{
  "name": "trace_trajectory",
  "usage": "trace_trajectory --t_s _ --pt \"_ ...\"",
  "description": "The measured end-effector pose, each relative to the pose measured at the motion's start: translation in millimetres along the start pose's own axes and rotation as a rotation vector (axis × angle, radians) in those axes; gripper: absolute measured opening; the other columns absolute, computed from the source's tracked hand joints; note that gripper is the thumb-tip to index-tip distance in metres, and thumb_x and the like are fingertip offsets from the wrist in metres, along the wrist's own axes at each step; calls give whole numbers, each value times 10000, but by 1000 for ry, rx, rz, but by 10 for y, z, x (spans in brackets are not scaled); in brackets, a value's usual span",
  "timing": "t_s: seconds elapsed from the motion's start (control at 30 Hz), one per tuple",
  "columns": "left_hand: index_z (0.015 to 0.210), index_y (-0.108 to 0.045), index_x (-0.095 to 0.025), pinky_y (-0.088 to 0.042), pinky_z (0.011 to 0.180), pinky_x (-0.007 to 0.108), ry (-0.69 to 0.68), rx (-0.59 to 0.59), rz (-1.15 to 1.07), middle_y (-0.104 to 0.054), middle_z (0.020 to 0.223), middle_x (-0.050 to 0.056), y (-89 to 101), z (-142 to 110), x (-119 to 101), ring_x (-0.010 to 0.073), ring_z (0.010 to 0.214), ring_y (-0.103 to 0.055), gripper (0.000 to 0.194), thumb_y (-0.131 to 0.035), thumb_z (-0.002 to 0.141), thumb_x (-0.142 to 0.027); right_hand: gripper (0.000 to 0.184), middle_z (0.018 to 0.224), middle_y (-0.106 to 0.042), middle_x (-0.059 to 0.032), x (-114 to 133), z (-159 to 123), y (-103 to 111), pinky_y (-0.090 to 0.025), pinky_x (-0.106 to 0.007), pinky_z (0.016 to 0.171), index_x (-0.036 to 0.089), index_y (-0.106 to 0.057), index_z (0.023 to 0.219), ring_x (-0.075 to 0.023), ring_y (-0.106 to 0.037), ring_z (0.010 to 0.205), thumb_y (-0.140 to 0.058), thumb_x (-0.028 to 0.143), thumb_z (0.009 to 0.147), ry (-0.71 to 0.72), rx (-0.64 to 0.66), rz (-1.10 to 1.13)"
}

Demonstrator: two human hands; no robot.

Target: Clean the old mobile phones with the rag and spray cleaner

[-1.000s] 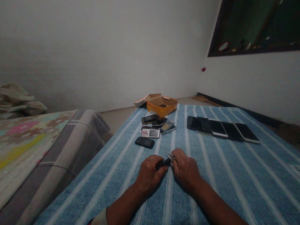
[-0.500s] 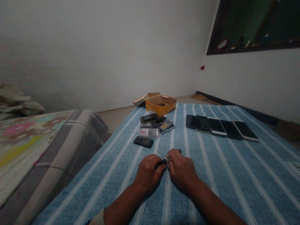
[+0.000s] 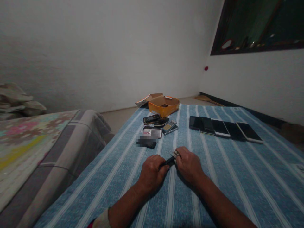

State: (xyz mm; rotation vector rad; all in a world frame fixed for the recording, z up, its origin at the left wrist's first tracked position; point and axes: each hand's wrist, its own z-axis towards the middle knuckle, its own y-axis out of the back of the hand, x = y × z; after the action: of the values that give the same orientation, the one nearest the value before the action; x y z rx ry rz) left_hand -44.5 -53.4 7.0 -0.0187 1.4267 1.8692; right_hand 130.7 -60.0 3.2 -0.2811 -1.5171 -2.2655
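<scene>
Both my hands rest close together on a blue striped cloth [image 3: 225,177]. My left hand [image 3: 152,174] is closed round a small dark object [image 3: 168,162] that pokes out between the hands. My right hand [image 3: 190,166] is closed on its other end, where something small and pale [image 3: 176,154] shows at the fingertips. I cannot make out what the object is. Beyond the hands lies a loose group of old keypad phones [image 3: 155,128], and to the right a row of several smartphones [image 3: 224,128] lies face up.
An open orange cardboard box [image 3: 163,106] stands at the far end of the cloth. A mattress with a patterned cover [image 3: 35,148] lies to the left. White walls close the room, with a dark-framed window [image 3: 258,25] at the upper right.
The hands stay together on the small object, shifting only slightly; the dark end shows a bit more between them now. The view moved a little.
</scene>
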Motion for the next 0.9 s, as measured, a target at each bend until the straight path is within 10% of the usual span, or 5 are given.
trace_trajectory --t_s 0.37,0.9 --pt "709 -614 -167 -430 662 287 -12 11 15 -599 685 28 -16 1 6 181 699 -587 105 -591 810 -183 162 862 -618 -19 145 -100 -62 -299 -262 593 205 -586 843 -151 -559 711 -449 118 853 111 36 16" --pt "717 -622 -151 -410 636 278 -6 7 -6 -576 674 27 -32 7 12 173 675 -558 121 -587 820 -205 202 549 -524 56 -145 88 43 -306 -231 367 202 -555 786 -121 -495 335 -396 318 831 -451 101 781"
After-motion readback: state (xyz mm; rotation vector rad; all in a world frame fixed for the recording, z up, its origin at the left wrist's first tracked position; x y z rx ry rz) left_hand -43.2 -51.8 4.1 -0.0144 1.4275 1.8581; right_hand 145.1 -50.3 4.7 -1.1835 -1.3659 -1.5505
